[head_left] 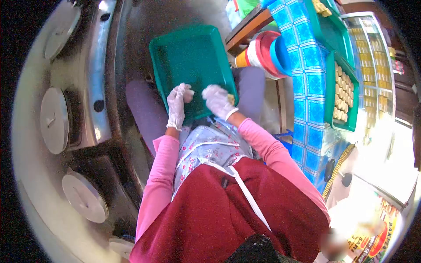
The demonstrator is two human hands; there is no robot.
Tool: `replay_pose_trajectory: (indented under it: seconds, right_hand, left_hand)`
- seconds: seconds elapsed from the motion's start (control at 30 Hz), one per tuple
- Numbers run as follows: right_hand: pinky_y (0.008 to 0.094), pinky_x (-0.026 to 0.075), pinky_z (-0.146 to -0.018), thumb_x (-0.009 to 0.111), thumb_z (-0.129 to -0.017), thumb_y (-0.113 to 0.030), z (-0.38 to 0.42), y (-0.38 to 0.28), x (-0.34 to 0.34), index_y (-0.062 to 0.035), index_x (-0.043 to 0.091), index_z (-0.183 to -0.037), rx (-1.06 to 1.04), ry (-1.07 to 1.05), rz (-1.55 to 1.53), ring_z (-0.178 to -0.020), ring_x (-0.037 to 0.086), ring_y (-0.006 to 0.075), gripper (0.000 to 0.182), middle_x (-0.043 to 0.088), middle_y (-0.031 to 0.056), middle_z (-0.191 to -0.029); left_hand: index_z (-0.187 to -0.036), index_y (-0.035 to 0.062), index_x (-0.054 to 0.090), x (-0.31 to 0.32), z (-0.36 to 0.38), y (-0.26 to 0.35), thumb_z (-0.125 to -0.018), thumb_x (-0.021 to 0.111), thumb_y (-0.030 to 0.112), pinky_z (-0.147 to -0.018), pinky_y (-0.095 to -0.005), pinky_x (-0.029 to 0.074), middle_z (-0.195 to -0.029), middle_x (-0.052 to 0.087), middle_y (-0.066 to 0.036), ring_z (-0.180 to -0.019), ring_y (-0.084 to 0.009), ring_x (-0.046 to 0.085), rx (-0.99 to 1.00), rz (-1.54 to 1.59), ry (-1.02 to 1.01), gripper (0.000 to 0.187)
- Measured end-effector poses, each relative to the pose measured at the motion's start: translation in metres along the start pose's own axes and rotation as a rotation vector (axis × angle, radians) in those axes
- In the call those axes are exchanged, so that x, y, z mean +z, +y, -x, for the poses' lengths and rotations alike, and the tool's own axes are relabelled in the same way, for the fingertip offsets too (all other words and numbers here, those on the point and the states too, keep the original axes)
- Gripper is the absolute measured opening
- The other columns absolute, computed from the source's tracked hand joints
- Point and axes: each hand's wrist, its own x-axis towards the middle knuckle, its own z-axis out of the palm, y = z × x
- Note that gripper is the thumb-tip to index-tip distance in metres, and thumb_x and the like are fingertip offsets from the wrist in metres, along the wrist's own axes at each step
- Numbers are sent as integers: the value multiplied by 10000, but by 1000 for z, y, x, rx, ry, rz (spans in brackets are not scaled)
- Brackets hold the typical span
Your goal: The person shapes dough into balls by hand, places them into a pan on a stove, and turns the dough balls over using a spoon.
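A green rectangular tray (186,38) rests across my lap, between my knees. Over its near left part is my left hand (178,103), in a thin white glove, its fingers closed round a small pale round piece (188,95). My right hand (218,101), gloved too, is over the tray's near right corner with its fingers curled. A small yellowish piece (230,99) shows at the outer side of that hand; how it is held is blurred.
To the right, a table with a blue checked cloth (307,83) bears a green tray (330,87) of round pale pieces (343,94). Red and blue basins (280,57) stand beside it. Metal equipment with round lids (55,120) lines the left.
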Motion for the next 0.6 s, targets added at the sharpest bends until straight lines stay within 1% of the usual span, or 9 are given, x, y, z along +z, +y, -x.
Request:
replay_pose_trajectory:
  seconds: [0.1,0.13,0.2,0.3,0.33,0.43,0.47,0.53,0.6]
  right_hand:
    - [412,481,-581,610,-706,-179,0,-7,13,-129,575,-655,-108,-57,35,-656,609,292,80,562,96,-659]
    - [418,500,-624,649,-728,-194,-7,-4,7,-96,634,-684,-2,-149,-32,-693,635,311,108,616,115,-697]
    - [404,515,-659,686,-759,-241,-30,3,-26,-85,698,-746,500,46,-645,-735,666,294,157,676,118,-755]
    - [300,508,-640,749,-772,-215,-43,17,-47,-40,743,-868,517,195,-946,-691,655,159,199,712,79,-810]
    - [265,490,-614,723,-803,-181,-48,13,-65,-50,747,-908,703,192,-1122,-694,632,106,170,707,48,-802]
    - [251,465,-591,614,-893,-159,-37,36,-109,-61,755,-987,369,282,-854,-732,623,84,196,703,39,-874]
    - [256,484,-624,596,-902,-162,-33,42,-123,-56,749,-1023,557,280,-1246,-743,620,92,222,706,48,-912]
    - [259,495,-653,602,-908,-171,-28,45,-145,-51,742,-1043,628,185,-1090,-727,612,105,229,705,54,-902]
    - [262,503,-663,618,-907,-179,-21,42,-134,-52,742,-1041,455,198,-902,-719,610,116,223,706,55,-899]
  left_hand:
    - [-1035,8,691,-4,1,-3,-975,614,307,-637,-237,477,-853,713,-62,-660,-87,586,53,-19,-16,315]
    - [-1052,9,694,-1,4,-1,-966,628,289,-654,-238,491,-873,721,-64,-679,-92,605,80,-41,-6,300]
    - [-1088,11,694,1,4,2,-955,646,241,-685,-247,513,-912,732,-68,-741,-106,646,-8,29,-37,269]
    - [-1124,13,680,25,17,19,-966,637,240,-792,-284,535,-1038,721,-83,-902,-148,678,-66,76,-148,280]
    - [-1137,12,674,33,15,25,-974,630,255,-825,-295,536,-1073,715,-83,-945,-155,678,-64,85,-191,296]
    - [-1154,8,666,50,10,32,-976,626,233,-833,-303,538,-1101,708,-85,-948,-172,681,-32,75,-198,289]
    - [-1153,8,666,59,9,39,-976,625,229,-836,-305,538,-1102,708,-85,-951,-175,681,-29,96,-189,286]
    - [-1122,6,679,72,14,43,-963,640,197,-814,-302,544,-1058,716,-80,-912,-170,684,-51,108,-229,251]
    - [-1096,2,689,87,13,42,-947,660,164,-778,-294,552,-1004,725,-80,-863,-159,686,-46,104,-295,222]
